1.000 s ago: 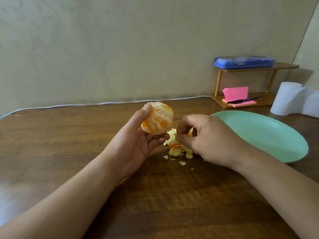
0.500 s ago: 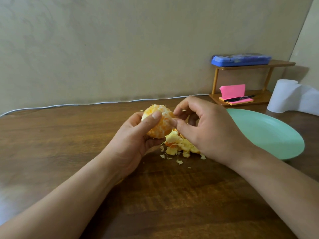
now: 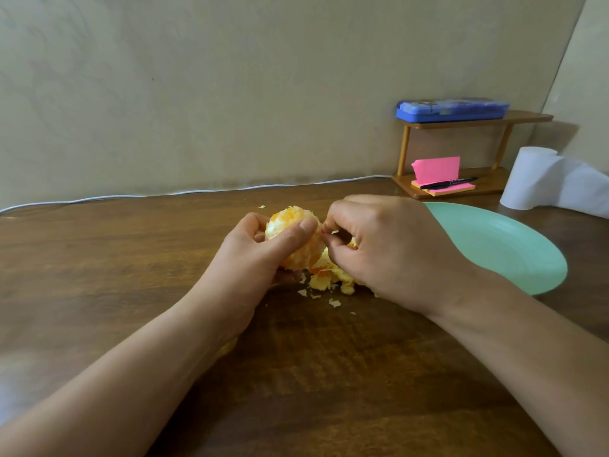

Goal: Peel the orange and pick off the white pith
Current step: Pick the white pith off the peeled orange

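A peeled orange (image 3: 286, 222) with patches of white pith sits in my left hand (image 3: 260, 258), whose thumb and fingers curl round it just above the table. My right hand (image 3: 389, 249) is at the orange's right side, its thumb and fingertips pinching a small pale scrap of pith against the fruit. Below both hands lies a heap of peel and pith scraps (image 3: 329, 278), partly hidden by my right hand.
A mint-green plate (image 3: 514, 252) lies to the right on the wooden table (image 3: 131, 258). Behind it stand a small wooden shelf (image 3: 487, 118) with a blue case (image 3: 451, 108), pink sticky notes (image 3: 436, 168) and a black pen (image 3: 448, 183). A paper roll (image 3: 534, 176) is at far right; a white cable (image 3: 164, 192) runs along the wall.
My right hand rose from the scrap heap to the orange's right side and pinches pith there. My left hand lowered the orange slightly and its thumb now wraps over the front.
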The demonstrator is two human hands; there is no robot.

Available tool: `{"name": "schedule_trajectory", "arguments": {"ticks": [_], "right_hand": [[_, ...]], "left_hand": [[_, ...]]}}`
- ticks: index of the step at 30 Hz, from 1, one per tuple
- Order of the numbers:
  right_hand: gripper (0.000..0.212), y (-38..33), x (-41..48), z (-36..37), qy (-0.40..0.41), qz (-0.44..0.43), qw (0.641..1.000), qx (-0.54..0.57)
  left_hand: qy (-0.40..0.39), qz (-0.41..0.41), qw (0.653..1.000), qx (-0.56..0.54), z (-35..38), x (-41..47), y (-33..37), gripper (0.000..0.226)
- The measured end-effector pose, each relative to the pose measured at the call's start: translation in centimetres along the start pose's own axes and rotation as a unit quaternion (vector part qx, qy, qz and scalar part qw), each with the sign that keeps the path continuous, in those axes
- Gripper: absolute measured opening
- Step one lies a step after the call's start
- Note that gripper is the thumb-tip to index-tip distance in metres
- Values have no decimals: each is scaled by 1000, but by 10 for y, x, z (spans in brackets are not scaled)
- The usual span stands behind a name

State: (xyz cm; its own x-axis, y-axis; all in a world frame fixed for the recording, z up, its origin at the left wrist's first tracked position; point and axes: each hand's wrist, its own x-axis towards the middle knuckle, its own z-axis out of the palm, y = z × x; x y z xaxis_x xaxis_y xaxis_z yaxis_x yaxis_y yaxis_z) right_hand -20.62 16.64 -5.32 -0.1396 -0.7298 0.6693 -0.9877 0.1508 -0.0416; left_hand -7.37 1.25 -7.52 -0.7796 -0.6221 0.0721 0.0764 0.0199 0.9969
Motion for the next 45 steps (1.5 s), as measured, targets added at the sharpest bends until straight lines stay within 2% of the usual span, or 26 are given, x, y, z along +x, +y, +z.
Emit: {"name": "schedule_trajectory", "arguments": {"ticks": [5,12,19,25,31,40,45], "right_hand": [[17,-5,-1,2,7,4,1000,-3],[17,-4,-1,4,25,22,999,24],[13,7,-3,3,53,91,983,154],[14,8,-3,2,11,129,967,218],[10,6,-3,2,9,124,970,207],[4,2,-2,1,11,68,992,107],[7,0,-2,4,33,53,993,98]], "left_hand": [[6,20,999,43,-1,-1,-1,74],[-4,24,999,27,1,-5,2,70],[-50,-15,997,-50,-2,-3,4,67],[-51,-21,994,-99,-5,3,3,71],[-36,-19,994,-100,-5,3,2,72],[-25,-2,997,-67,-2,-1,5,80],[-28,8,996,-83,1,-4,5,72]]}}
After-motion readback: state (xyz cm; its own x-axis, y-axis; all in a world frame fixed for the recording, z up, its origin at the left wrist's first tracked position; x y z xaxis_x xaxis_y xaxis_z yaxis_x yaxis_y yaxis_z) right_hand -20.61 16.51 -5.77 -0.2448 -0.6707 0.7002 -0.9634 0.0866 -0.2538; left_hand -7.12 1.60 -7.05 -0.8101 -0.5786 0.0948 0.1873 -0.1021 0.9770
